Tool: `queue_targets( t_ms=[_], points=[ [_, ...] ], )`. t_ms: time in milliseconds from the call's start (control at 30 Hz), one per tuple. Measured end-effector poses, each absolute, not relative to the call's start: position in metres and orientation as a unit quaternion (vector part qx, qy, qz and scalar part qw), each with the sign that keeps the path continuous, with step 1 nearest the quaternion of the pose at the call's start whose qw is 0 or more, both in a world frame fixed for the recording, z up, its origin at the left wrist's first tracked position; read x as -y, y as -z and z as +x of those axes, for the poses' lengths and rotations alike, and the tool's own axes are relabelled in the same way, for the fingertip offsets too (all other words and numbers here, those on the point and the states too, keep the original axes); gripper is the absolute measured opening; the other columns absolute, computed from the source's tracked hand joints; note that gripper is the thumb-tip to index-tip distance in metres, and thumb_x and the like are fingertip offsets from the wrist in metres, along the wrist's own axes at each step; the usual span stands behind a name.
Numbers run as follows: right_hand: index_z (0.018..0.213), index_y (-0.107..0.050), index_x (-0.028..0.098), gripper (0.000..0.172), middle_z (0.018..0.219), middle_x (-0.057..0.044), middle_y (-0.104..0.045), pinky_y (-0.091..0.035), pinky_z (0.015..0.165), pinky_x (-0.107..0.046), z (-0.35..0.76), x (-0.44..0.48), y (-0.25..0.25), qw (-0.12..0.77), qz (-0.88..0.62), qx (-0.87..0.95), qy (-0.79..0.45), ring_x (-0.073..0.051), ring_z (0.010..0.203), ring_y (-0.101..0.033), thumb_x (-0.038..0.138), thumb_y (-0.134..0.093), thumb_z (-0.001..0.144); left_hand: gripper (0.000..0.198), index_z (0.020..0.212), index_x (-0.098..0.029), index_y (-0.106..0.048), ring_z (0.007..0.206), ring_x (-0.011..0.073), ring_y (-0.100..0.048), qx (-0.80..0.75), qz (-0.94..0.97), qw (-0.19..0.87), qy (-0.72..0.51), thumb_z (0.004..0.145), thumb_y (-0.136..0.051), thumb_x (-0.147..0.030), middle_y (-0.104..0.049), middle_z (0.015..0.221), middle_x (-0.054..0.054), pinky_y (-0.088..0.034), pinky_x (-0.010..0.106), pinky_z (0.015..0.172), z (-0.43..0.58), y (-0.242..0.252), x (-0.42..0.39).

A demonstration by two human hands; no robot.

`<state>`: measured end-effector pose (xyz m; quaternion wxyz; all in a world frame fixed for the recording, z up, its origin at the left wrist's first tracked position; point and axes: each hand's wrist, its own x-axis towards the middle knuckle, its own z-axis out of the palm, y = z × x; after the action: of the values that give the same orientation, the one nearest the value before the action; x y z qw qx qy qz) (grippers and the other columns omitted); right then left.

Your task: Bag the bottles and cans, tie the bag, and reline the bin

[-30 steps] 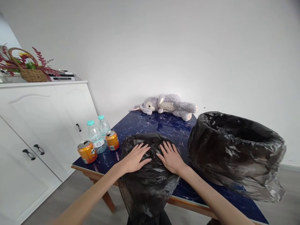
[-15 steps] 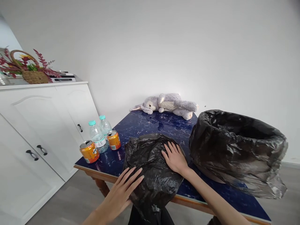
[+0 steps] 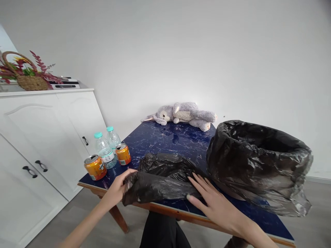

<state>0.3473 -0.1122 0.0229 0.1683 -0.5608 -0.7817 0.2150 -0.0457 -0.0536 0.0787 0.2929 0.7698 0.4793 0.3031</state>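
A loose black plastic bag [image 3: 165,186] lies crumpled at the near edge of the blue marbled table [image 3: 165,139], its front part folded up over the rest. My left hand [image 3: 119,187] grips the bag's left end, fingertips partly hidden behind the plastic. Over the bag's right end, my right hand [image 3: 213,203] rests with its fingers spread and its thumb apart. To the right stands a bin-shaped container lined with another black bag [image 3: 256,165].
Two orange cans [image 3: 95,167] and two clear bottles with teal caps [image 3: 105,151] stand at the table's left edge. A grey plush rabbit [image 3: 181,113] lies at the back. White cabinets [image 3: 51,137] with a flower basket [image 3: 32,82] are at left.
The bag's front part, which hung over the table edge, is now folded up onto the table. My left hand has moved up and left and closed on it; my right hand has moved nearer.
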Motion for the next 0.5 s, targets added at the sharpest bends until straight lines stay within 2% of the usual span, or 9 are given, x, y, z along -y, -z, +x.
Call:
queue_targets(
  t_ms=[67, 133, 167, 233, 300, 400, 467, 500],
  points=[
    [0.164, -0.043, 0.031, 0.071, 0.171, -0.006, -0.040, -0.035, 0.127, -0.058, 0.354, 0.119, -0.022, 0.174, -0.565, 0.789, -0.167, -0.035, 0.159, -0.033, 0.064, -0.052, 0.103, 0.041, 0.121, -0.021, -0.066, 0.116, 0.0325, -0.071, -0.484, 0.753, 0.327, -0.305, 0.097, -0.062, -0.053, -0.076, 0.122, 0.011, -0.058, 0.039, 0.098, -0.051, -0.086, 0.045],
    [0.149, -0.063, 0.026, 0.050, 0.160, -0.008, -0.055, -0.041, 0.124, -0.054, 0.356, 0.119, -0.019, 0.192, -0.572, 0.789, -0.117, -0.035, 0.151, -0.048, 0.046, -0.054, 0.104, 0.045, 0.123, -0.021, -0.064, 0.118, 0.0330, -0.071, -0.489, 0.749, 0.341, -0.289, 0.094, -0.066, -0.056, -0.075, 0.125, 0.011, -0.057, 0.041, 0.101, -0.054, -0.096, 0.037],
    [0.141, -0.070, 0.024, 0.043, 0.154, -0.009, -0.061, -0.045, 0.120, -0.051, 0.355, 0.117, -0.018, 0.205, -0.578, 0.784, -0.100, -0.033, 0.145, -0.055, 0.036, -0.051, 0.104, 0.048, 0.126, -0.021, -0.063, 0.119, 0.0330, -0.071, -0.493, 0.750, 0.343, -0.278, 0.094, -0.066, -0.056, -0.075, 0.126, 0.012, -0.058, 0.043, 0.101, -0.054, -0.102, 0.034],
    [0.126, -0.077, 0.022, 0.040, 0.143, -0.010, -0.069, -0.054, 0.108, -0.043, 0.350, 0.112, -0.016, 0.236, -0.601, 0.758, -0.089, -0.029, 0.130, -0.067, 0.025, -0.044, 0.104, 0.048, 0.133, -0.022, -0.058, 0.118, 0.0325, -0.072, -0.506, 0.758, 0.311, -0.269, 0.097, -0.060, -0.053, -0.074, 0.127, 0.012, -0.059, 0.046, 0.098, -0.052, -0.118, 0.032],
    [0.112, -0.079, 0.019, 0.042, 0.132, -0.011, -0.074, -0.058, 0.094, -0.036, 0.343, 0.107, -0.016, 0.258, -0.634, 0.724, -0.087, -0.026, 0.113, -0.074, 0.024, -0.038, 0.106, 0.042, 0.138, -0.024, -0.055, 0.121, 0.0328, -0.070, -0.530, 0.767, 0.169, -0.319, 0.100, -0.054, -0.043, -0.073, 0.128, 0.012, -0.058, 0.051, 0.101, -0.042, -0.134, 0.040],
    [0.089, -0.076, 0.019, 0.045, 0.113, -0.011, -0.077, -0.054, 0.083, -0.032, 0.330, 0.104, -0.021, 0.254, -0.673, 0.690, -0.078, -0.024, 0.097, -0.076, 0.023, -0.035, 0.107, 0.039, 0.134, -0.024, -0.060, 0.134, 0.0343, -0.061, -0.483, 0.724, -0.179, -0.459, 0.095, -0.058, -0.019, -0.067, 0.134, 0.013, -0.047, 0.057, 0.115, -0.014, -0.143, 0.072],
    [0.082, -0.071, 0.020, 0.041, 0.102, -0.010, -0.076, -0.051, 0.077, -0.029, 0.323, 0.104, -0.025, 0.238, -0.692, 0.677, -0.084, -0.024, 0.093, -0.075, 0.020, -0.038, 0.105, 0.041, 0.126, -0.024, -0.065, 0.132, 0.0314, -0.060, -0.362, 0.730, -0.281, -0.507, 0.089, -0.062, -0.006, -0.066, 0.130, 0.012, -0.048, 0.051, 0.116, 0.012, -0.135, 0.101],
    [0.080, -0.069, 0.020, 0.038, 0.098, -0.010, -0.076, -0.049, 0.074, -0.028, 0.321, 0.103, -0.026, 0.232, -0.699, 0.670, -0.094, -0.024, 0.092, -0.074, 0.020, -0.040, 0.105, 0.040, 0.123, -0.024, -0.066, 0.128, 0.0278, -0.063, -0.277, 0.784, -0.274, -0.483, 0.089, -0.060, -0.004, -0.068, 0.125, 0.010, -0.051, 0.045, 0.114, 0.025, -0.128, 0.114]
  ],
)
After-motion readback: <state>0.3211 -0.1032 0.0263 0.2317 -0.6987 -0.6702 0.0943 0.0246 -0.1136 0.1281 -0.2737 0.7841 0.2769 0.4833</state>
